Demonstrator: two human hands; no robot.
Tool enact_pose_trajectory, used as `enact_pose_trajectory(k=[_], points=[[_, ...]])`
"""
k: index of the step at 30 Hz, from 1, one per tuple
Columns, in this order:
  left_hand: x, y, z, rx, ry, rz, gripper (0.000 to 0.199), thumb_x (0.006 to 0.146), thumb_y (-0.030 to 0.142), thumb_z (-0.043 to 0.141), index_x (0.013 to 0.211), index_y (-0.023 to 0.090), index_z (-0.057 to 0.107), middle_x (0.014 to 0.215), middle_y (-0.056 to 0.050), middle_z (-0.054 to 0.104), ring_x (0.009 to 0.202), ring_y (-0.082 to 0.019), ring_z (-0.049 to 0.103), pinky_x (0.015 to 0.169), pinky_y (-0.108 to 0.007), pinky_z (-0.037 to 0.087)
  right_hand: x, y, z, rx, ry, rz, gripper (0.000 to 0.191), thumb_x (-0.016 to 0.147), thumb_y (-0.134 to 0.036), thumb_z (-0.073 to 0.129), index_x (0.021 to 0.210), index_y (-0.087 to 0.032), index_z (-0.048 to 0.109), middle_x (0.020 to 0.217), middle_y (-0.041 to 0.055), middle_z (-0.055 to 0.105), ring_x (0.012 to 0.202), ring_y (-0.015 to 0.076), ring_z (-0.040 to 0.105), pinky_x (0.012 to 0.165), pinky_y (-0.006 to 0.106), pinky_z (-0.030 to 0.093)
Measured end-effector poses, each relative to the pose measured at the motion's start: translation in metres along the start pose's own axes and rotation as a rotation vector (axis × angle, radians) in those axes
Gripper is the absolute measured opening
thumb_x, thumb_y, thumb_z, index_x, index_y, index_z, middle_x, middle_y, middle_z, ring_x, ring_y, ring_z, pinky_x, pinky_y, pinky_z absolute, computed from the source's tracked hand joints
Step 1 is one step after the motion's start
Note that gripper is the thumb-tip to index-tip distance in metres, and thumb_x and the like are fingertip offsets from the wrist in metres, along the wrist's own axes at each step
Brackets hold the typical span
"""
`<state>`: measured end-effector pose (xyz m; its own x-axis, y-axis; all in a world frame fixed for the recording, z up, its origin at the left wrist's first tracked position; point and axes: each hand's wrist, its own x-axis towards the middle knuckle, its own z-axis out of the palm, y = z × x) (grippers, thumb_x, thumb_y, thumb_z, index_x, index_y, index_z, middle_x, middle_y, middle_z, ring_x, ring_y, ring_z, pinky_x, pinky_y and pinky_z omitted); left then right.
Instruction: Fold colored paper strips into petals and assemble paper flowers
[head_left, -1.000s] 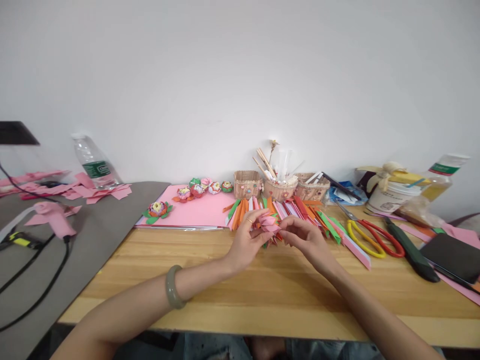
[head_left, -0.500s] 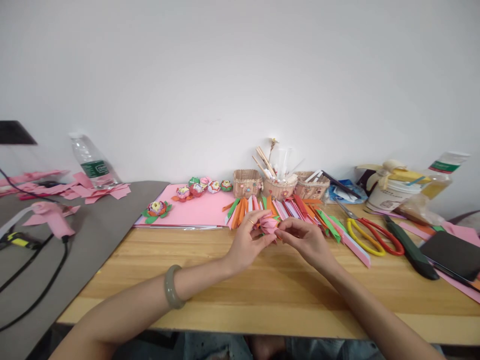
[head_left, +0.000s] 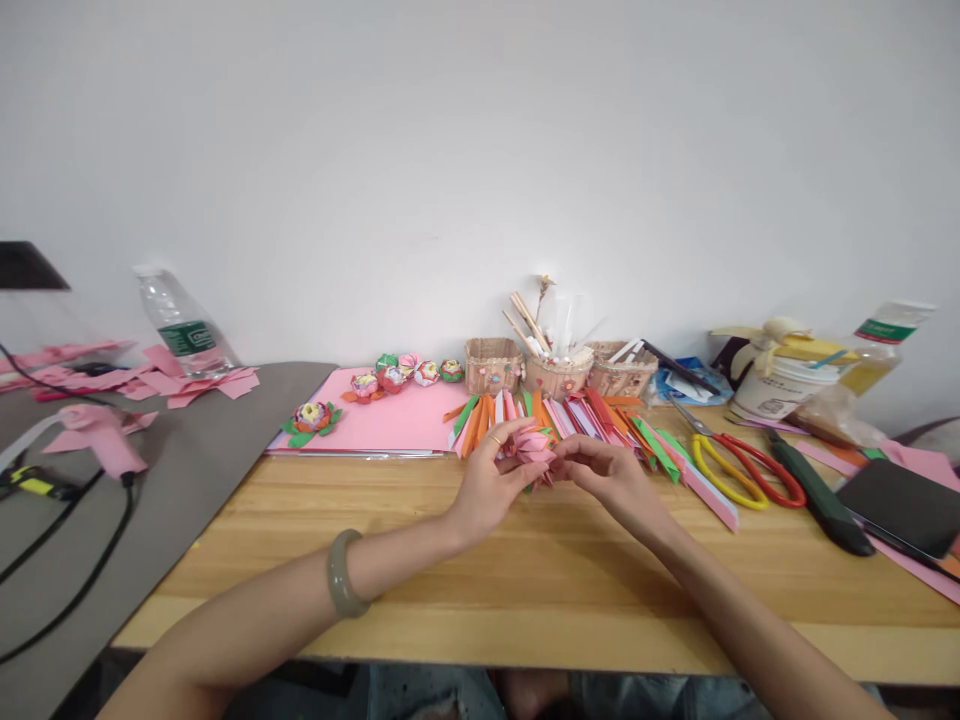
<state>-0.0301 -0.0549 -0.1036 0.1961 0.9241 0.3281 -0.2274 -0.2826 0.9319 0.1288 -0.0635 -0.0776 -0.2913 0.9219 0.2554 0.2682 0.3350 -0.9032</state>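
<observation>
Between my hands, above the front part of the wooden table, is a pink paper flower (head_left: 533, 446) with layered folded petals. My left hand (head_left: 489, 486) is closed around its left side, thumb below and fingers behind. My right hand (head_left: 609, 478) pinches at the flower's right edge with thumb and forefinger; what exactly the fingertips grip is too small to see. Just behind lie folded paper strips (head_left: 592, 418) in orange, green, pink, red and white. Finished paper flowers (head_left: 392, 378) sit on a pink paper sheet (head_left: 409, 425), with another flower (head_left: 311, 421) at its left corner.
Three small woven baskets (head_left: 493, 367) stand against the wall, one with sticks in it. To the right lie scissors (head_left: 731, 470), a dark green utility knife (head_left: 821, 500), a black phone (head_left: 904, 505) and a paper cup (head_left: 780, 388). A glue gun (head_left: 105, 440) and bottle (head_left: 184, 325) are left.
The flower has turned slightly in my left hand, so its petals face a little differently. My right fingertips have shifted slightly at its edge; the grip otherwise looks the same.
</observation>
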Motion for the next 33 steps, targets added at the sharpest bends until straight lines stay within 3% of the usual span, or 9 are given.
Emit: enact_pose_trajectory(k=[6,11,16,22,26,33], points=[[0.0,0.001,-0.001,0.007,-0.018,0.025,0.04,0.069,0.024,0.066,0.107,0.019,0.055,0.114,-0.007,0.054,0.104,-0.018,0.052,0.091,-0.032,0.045,0.001,-0.001,-0.001,-0.054,-0.009,-0.041,0.016,0.078,-0.031,0.056,0.073,-0.016,0.062,0.069,0.0035,0.064,0.067,0.0172,0.061,0.064,0.029,0.049],[-0.001,0.0,-0.001,0.014,-0.013,0.014,0.041,0.068,0.022,0.067,0.108,0.019,0.055,0.113,-0.008,0.054,0.103,-0.019,0.052,0.09,-0.033,0.045,0.0,0.007,0.003,-0.173,0.105,-0.114,0.017,0.076,-0.03,0.058,0.065,-0.019,0.062,0.064,0.0031,0.061,0.061,0.0161,0.054,0.058,0.028,0.043],[-0.001,-0.001,0.0,0.029,0.012,-0.008,0.041,0.068,0.025,0.067,0.107,0.018,0.055,0.111,-0.008,0.055,0.102,-0.019,0.053,0.089,-0.033,0.045,-0.003,0.007,0.008,-0.182,0.215,-0.152,0.012,0.075,-0.031,0.059,0.069,-0.021,0.063,0.067,0.0036,0.058,0.063,0.0165,0.051,0.06,0.029,0.042],[0.0,-0.001,-0.001,0.033,0.016,0.008,0.04,0.07,0.024,0.066,0.108,0.019,0.054,0.112,-0.007,0.053,0.103,-0.018,0.052,0.091,-0.032,0.044,0.0,0.0,0.0,-0.03,0.045,-0.04,0.024,0.08,-0.038,0.054,0.073,-0.018,0.065,0.07,0.0035,0.063,0.066,0.0165,0.057,0.063,0.028,0.046],[0.0,-0.001,-0.002,0.032,0.025,0.003,0.04,0.069,0.024,0.066,0.107,0.02,0.055,0.113,-0.007,0.053,0.104,-0.019,0.053,0.09,-0.033,0.045,0.004,0.004,-0.006,0.061,-0.037,0.03,0.024,0.075,-0.039,0.061,0.077,-0.016,0.068,0.071,0.0039,0.067,0.066,0.0168,0.06,0.065,0.03,0.047],[-0.002,0.002,-0.001,0.093,0.008,0.071,0.041,0.067,0.027,0.068,0.106,0.021,0.057,0.112,-0.008,0.054,0.104,-0.021,0.052,0.09,-0.035,0.044,0.005,0.006,-0.004,0.164,-0.015,0.031,0.018,0.066,-0.034,0.071,0.065,-0.017,0.065,0.063,0.0003,0.062,0.063,0.0147,0.057,0.064,0.028,0.045]])
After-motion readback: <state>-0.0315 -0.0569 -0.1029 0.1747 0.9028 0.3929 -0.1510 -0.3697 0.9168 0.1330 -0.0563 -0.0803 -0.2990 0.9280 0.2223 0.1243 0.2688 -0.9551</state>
